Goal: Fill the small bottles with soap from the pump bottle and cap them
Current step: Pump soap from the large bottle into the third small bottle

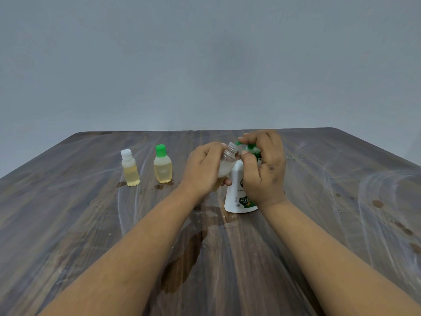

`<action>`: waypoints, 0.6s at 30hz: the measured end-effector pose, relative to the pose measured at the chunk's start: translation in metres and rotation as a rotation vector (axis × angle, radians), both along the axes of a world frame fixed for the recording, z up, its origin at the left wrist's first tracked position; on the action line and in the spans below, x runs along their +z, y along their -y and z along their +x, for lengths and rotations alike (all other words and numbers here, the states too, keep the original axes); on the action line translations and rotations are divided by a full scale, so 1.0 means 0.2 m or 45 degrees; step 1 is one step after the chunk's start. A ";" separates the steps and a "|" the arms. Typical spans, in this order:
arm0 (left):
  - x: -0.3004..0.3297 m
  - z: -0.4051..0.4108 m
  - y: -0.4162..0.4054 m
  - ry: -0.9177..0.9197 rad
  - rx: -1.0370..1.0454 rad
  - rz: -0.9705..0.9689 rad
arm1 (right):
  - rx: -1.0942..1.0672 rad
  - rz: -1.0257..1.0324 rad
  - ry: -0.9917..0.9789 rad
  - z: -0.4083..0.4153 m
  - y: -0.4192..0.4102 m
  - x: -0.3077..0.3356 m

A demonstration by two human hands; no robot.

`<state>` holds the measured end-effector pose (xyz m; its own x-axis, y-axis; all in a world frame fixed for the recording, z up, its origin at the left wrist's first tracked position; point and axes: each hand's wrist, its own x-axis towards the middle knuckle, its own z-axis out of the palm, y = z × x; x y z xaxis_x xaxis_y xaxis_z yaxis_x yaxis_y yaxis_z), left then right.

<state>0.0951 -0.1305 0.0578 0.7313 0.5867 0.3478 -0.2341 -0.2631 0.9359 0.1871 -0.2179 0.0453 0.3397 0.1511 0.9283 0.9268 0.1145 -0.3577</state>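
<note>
— Clear plastic is what is held in the left hand [202, 166]: a small open bottle [226, 163], fingers wrapped round its body, threaded neck tilted toward the green nozzle of the pump bottle [239, 190]. How should the filling be done?

— The neck should be kept touching or just under the spout tip, so that no soap is dropped on the wooden table [341, 201], where wet patches are already seen.

— And the right hand [264, 165]?

— It is curled over the green pump head, fingertips bent down on it; the white body beneath is left standing on the table. Short, slow presses are advised, with the small bottle held steady between them. Its fill level is mostly hidden by the fingers.

— What of the others?

— Two are seen standing capped well to the left, both holding yellowish soap: a white-capped bottle [129, 169] and a green-capped bottle [163, 166]. No loose cap can be made out for the one in hand.
</note>
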 end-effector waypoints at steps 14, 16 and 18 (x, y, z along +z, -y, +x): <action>0.00 0.00 0.00 0.001 0.006 0.004 | -0.040 -0.034 0.027 -0.01 0.00 -0.02; 0.00 0.01 -0.01 -0.004 0.005 0.002 | -0.044 -0.018 0.018 -0.01 0.00 -0.01; 0.00 0.01 -0.01 -0.004 -0.002 0.002 | -0.047 -0.029 0.017 -0.02 0.00 -0.01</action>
<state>0.0969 -0.1289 0.0568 0.7336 0.5848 0.3463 -0.2314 -0.2642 0.9363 0.1838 -0.2177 0.0430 0.3329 0.1597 0.9293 0.9349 0.0725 -0.3474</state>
